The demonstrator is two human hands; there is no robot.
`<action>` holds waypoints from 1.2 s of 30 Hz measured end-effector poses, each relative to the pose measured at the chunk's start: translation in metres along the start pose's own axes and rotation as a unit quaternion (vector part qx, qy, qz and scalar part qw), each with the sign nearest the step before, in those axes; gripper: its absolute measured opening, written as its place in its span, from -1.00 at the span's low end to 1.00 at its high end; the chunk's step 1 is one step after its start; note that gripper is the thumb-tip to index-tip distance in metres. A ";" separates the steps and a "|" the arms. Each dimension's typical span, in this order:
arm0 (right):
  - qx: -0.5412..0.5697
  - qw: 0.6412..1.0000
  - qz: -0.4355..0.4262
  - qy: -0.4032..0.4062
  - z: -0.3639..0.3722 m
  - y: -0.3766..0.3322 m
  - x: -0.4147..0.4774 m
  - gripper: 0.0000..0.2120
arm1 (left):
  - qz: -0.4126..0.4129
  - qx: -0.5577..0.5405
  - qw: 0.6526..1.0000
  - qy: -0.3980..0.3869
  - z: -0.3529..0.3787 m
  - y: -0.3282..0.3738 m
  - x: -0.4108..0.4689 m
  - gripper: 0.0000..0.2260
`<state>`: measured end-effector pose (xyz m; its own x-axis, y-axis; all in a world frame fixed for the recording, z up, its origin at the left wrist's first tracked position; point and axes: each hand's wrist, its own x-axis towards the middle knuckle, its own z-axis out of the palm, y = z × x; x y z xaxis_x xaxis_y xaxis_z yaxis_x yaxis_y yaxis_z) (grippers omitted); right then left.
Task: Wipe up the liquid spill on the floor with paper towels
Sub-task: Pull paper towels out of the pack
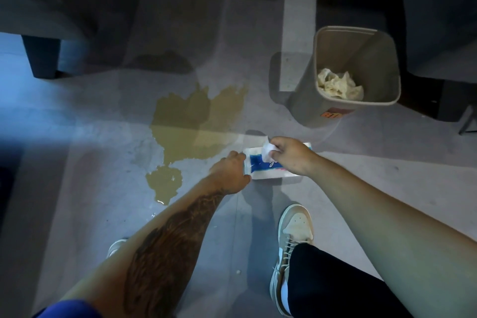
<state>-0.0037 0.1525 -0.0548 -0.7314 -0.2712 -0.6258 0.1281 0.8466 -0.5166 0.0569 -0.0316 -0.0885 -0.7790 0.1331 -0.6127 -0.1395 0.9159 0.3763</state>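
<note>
spill: yellow-brown puddle (191, 124) on the grey floor (374, 178), centre of frame, a bit left; wide upper lobe, narrow neck, small lower lobe at lower left; a few stray drops below that lobe.
paper towel pack: white and blue pack (260, 168) flat on the floor, just right of the puddle's lower edge, centre of frame; whether it touches the liquid can't be told.
left hand: left hand (229, 173) at the pack's left end, between pack and puddle; thumb and fingers curled round that short end, holding it; fingertips mostly hidden behind the hand; tattooed forearm runs to lower left.
right hand: right hand (289, 155) over the pack's top; thumb and fingers closed narrow, pinching a white sheet (268, 151) that sticks up from the pack.
bin: grey bin (322, 90) upper right, near the pack but apart from it; orange label on its front wall.
used towels: crumpled, stained wad (338, 84) inside the bin.
shoes: right shoe (293, 245) lower right, below the pack; toe of left shoe (116, 246) shows beside the left forearm.
furniture: dark leg (42, 55) upper left, well apart from the puddle.
</note>
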 end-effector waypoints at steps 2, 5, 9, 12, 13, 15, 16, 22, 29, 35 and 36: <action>0.017 1.000 -0.002 -0.017 0.008 -0.010 0.001 -0.89 | -0.010 -0.009 1.000 0.016 0.005 -0.011 0.004 -0.33; 0.045 0.998 -0.010 -0.033 0.016 -0.019 0.003 -0.94 | -0.017 -0.025 0.999 0.018 0.017 -0.026 0.010 -0.16; 0.078 0.995 -0.031 -0.048 0.023 -0.027 0.006 -0.93 | -0.013 -0.047 0.999 0.011 0.038 -0.035 0.015 -0.11; 0.086 0.995 -0.034 -0.029 0.025 -0.028 0.007 -0.93 | -0.017 -0.055 0.997 0.043 0.047 -0.036 0.021 -0.18; 0.082 0.996 -0.034 -0.018 0.024 -0.030 0.006 -0.91 | -0.016 -0.053 0.997 0.059 0.047 -0.036 0.023 -0.21; 0.077 0.997 -0.032 -0.004 0.022 -0.030 0.006 -0.88 | -0.007 -0.048 0.996 0.079 0.047 -0.036 0.026 -0.29; 0.077 0.996 -0.035 0.002 0.021 -0.029 0.005 -0.87 | -0.004 -0.048 0.996 0.079 0.046 -0.036 0.028 -0.31; 0.110 0.989 -0.047 0.091 0.006 -0.026 0.009 -0.82 | 0.003 -0.059 0.994 0.090 0.054 -0.037 0.037 -0.36; 0.329 0.903 -0.084 0.263 -0.052 -0.064 0.007 -0.79 | 0.012 -0.111 0.990 0.086 0.060 -0.036 0.041 -0.21; 0.377 0.886 -0.088 0.253 -0.061 -0.088 -0.001 -0.76 | -0.095 -0.426 0.894 0.100 0.026 -0.043 0.023 -0.52; 0.384 0.886 -0.082 0.245 -0.059 -0.091 -0.001 -0.77 | -0.137 -0.526 0.833 0.099 0.009 -0.039 0.015 -0.70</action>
<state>-0.0539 0.1029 0.0269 -0.9615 0.0285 -0.2733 0.2733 0.2009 -0.9407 0.0564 -0.0616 -0.1184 -0.7006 -0.1874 -0.6885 -0.7067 0.0487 0.7058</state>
